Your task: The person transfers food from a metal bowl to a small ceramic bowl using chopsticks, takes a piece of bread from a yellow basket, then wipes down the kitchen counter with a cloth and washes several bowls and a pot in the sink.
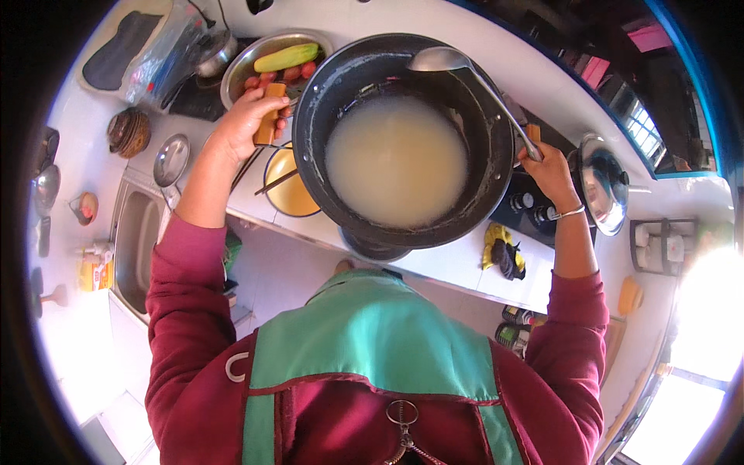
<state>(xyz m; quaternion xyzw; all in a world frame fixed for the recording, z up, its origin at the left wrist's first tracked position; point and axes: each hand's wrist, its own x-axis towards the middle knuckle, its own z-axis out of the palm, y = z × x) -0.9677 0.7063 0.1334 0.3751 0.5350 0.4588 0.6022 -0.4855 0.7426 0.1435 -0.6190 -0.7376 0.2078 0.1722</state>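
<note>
White counter (449, 262) below, spread hands (245, 124) (550, 167) hold the black wok (487, 174).

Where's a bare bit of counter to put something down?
The white counter looks bare beside the yellow-and-black cloth: left toward the big pot, right toward the right sleeve. Around the left hand it's crowded: vegetable basin, yellow bowl.

Wok (482, 159) floor hidden by cloudy liquid (395, 163), yellow bowl (296, 200) partly covered, handle (533, 133) seemingly mostly behind right hand (553, 172)
</note>
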